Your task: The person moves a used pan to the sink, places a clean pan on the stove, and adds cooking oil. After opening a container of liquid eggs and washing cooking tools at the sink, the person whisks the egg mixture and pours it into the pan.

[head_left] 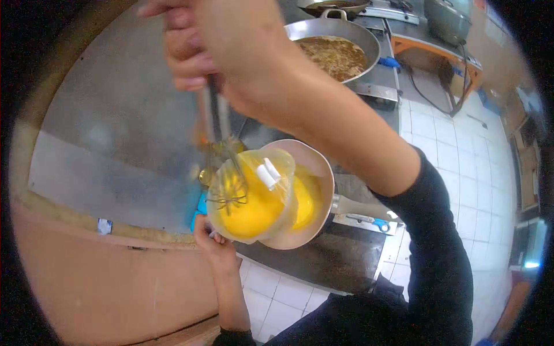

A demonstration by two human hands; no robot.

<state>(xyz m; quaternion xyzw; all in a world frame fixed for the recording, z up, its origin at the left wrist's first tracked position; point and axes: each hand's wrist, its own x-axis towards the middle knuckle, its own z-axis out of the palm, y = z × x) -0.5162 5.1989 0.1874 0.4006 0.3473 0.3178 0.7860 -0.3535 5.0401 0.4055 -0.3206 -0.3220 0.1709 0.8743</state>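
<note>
My left hand (pixel 216 237) is closed on the edge or handle of a translucent plastic container (pixel 285 167), which tilts over a pale frying pan (pixel 323 167). Yellow liquid like beaten egg (pixel 251 216) fills much of the container, and more of it lies in the pan. From above, my right hand (pixel 193 49) grips a wire whisk (pixel 231 190), its fingers wrapped round the handle. The whisk's wires reach down into the container's mouth, against the yellow liquid. A white clip-like tab (pixel 268 174) sits on the container's side. The pan's handle (pixel 366 207) points right.
A large wok (pixel 369 43) of bubbling brown liquid stands on the stove beyond my right forearm. A lidded pot (pixel 447 23) is at the far right. Blue-handled scissors (pixel 381 224) lie near the pan's handle. A metal wall panel (pixel 115 115) rises to the left. White tiles (pixel 461 190) cover the floor.
</note>
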